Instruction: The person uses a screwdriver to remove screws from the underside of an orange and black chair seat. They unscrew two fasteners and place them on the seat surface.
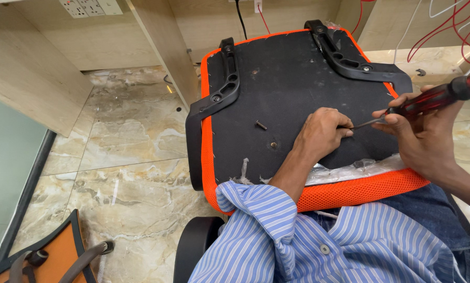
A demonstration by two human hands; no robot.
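**Screwdriver at upturned seat base**

Screwdriver (429, 100) gripped in right hand (421, 139), fingers clenched round the dark red and black handle, thin metal shaft slanting down and left toward the seat. Tip hidden right at the fingertips of left hand (321, 131). Left hand palm-down on the black fabric, fingers curled in and pinched at the shaft's end; whether pinching the tip itself or a small screw, cannot tell.

Upturned chair seat (282, 89) resting across the lap, black underside facing up, edged with orange mesh trim (361, 191) nearest the body. Two black plastic armrest brackets fixed to the underside: one bracket (222, 86) along the left edge, the other bracket (350, 55) across the far right corner. Loose dark screw (260, 124) lying on the fabric, left of the left hand and apart from it. Small screw hole (273, 144) just below and to the right of it. Crumpled clear plastic wrap (345, 170) tucked along the near edge, between fabric and orange trim.

Blue striped shirt sleeve (256, 207) bunched at the left forearm. Marbled tile floor (125, 157) to the left, wooden desk panel (30, 78) beyond it. Orange-and-black chair part (51, 257) at the lower left corner. Red and white cables (444, 31) hanging at the upper right.
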